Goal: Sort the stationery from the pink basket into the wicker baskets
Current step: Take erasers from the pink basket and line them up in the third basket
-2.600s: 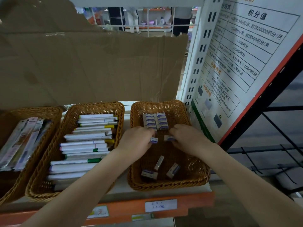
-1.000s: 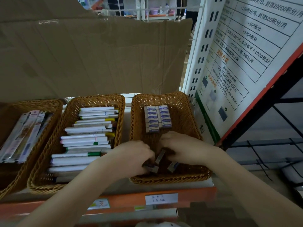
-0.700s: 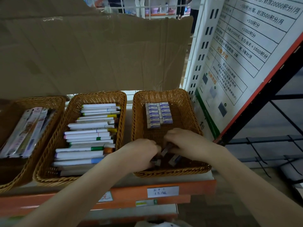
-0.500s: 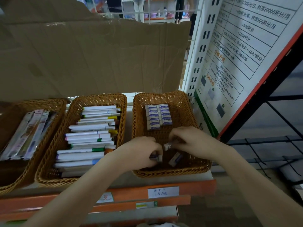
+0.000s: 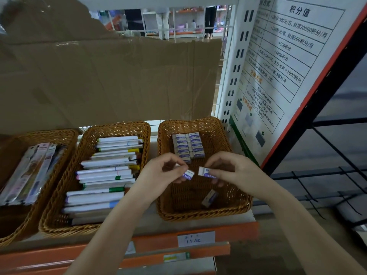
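Both hands hover over the right wicker basket [image 5: 236, 207]. My left hand [image 5: 158, 172] pinches a white eraser with a purple sleeve [image 5: 187, 174]. My right hand [image 5: 231, 168] pinches a second eraser [image 5: 205, 172] of the same kind. The two erasers are close together, just in front of two neat rows of erasers [image 5: 188, 145] at the back of the basket. One loose eraser [image 5: 209, 197] lies on the basket floor near the front. The pink basket is not in view.
The middle wicker basket [image 5: 59, 195] holds stacked white markers [image 5: 107, 175]. A left wicker basket [image 5: 23, 231] holds packaged pens [image 5: 29, 171]. Brown cardboard [image 5: 109, 80] backs the shelf. A white sign board [image 5: 278, 66] leans at the right. The orange shelf edge [image 5: 155, 245] carries a price label [image 5: 195, 239].
Both hands have come up from the front of the right basket, each with an eraser lifted from the loose ones there. One loose eraser is left on the floor.
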Motion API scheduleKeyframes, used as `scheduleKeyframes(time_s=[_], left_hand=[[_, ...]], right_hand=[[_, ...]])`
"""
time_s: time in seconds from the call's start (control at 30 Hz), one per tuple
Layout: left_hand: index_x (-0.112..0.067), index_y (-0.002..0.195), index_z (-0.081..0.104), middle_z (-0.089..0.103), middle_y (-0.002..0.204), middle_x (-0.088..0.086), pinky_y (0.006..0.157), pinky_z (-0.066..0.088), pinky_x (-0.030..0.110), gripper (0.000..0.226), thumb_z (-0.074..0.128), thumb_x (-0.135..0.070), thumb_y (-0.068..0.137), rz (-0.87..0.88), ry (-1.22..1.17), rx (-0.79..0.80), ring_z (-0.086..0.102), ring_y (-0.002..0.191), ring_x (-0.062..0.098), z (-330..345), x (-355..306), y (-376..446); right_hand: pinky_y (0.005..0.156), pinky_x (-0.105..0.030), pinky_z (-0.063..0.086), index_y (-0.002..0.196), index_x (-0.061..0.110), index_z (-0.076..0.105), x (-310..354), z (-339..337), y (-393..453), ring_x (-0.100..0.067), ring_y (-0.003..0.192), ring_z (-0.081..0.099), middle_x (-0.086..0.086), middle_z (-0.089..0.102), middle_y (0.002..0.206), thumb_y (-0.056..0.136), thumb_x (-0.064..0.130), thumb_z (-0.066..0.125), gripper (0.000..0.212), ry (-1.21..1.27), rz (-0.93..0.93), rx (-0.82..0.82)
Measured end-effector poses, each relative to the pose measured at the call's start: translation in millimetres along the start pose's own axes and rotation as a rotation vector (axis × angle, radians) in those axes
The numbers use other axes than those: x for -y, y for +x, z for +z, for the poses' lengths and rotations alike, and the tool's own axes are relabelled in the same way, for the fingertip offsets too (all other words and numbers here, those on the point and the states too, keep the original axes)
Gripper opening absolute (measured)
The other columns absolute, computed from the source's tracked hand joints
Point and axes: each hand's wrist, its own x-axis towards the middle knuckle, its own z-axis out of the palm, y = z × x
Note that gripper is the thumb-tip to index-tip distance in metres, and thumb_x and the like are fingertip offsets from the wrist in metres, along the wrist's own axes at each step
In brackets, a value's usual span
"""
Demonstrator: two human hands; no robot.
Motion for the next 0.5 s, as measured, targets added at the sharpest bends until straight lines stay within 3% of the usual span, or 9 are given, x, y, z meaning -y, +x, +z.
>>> scheduleKeyframes(time_s=[0.17, 0.33, 0.43, 0.5], left_hand=[[-0.011, 0.095, 0.068, 0.073, 0.083, 0.004, 0.065, 0.055, 0.018, 0.01, 0.065, -0.015, 0.086, -0.143, -0.325, -0.096, 0.071, 0.078, 0.015, 8.0, 2.8, 1.0], [-0.009, 0.099, 0.068, 0.074, 0.088, 0.009, 0.066, 0.054, 0.017, 0.018, 0.067, -0.004, 0.082, -0.216, -0.552, -0.053, 0.072, 0.084, 0.017, 11.6, 2.0, -0.6], [-0.014, 0.102, 0.067, 0.074, 0.091, 0.006, 0.068, 0.054, 0.016, 0.028, 0.067, 0.004, 0.08, -0.19, -0.428, -0.015, 0.071, 0.086, 0.014, 8.9, 3.1, -2.0], [-0.019, 0.103, 0.067, 0.072, 0.094, -0.001, 0.07, 0.055, 0.017, 0.028, 0.071, -0.002, 0.08, -0.122, -0.157, -0.029, 0.07, 0.084, 0.008, 6.3, 4.7, 0.5]], right_hand=[[0.066, -0.02, 0.054, 0.097, 0.017, 0.068, -0.7, 6.7, 0.9, -0.013, 0.076, 0.069, 0.001, 0.069, 0.09, 0.088, 0.009, 0.063, 0.013, 0.073, 0.018, -0.086], [0.068, -0.017, 0.054, 0.099, 0.012, 0.069, 1.7, 10.6, 3.0, -0.014, 0.079, 0.07, -0.006, 0.07, 0.095, 0.084, 0.003, 0.065, 0.018, 0.294, 0.099, -0.137], [0.071, -0.016, 0.053, 0.104, 0.01, 0.068, 2.8, 9.0, 4.6, -0.01, 0.087, 0.069, -0.005, 0.068, 0.103, 0.081, -0.002, 0.068, 0.026, 0.24, 0.103, -0.084], [0.071, -0.016, 0.053, 0.103, 0.012, 0.067, 2.1, 9.1, 8.9, -0.005, 0.088, 0.066, 0.0, 0.067, 0.103, 0.081, 0.0, 0.069, 0.026, 0.055, 0.081, -0.084]])
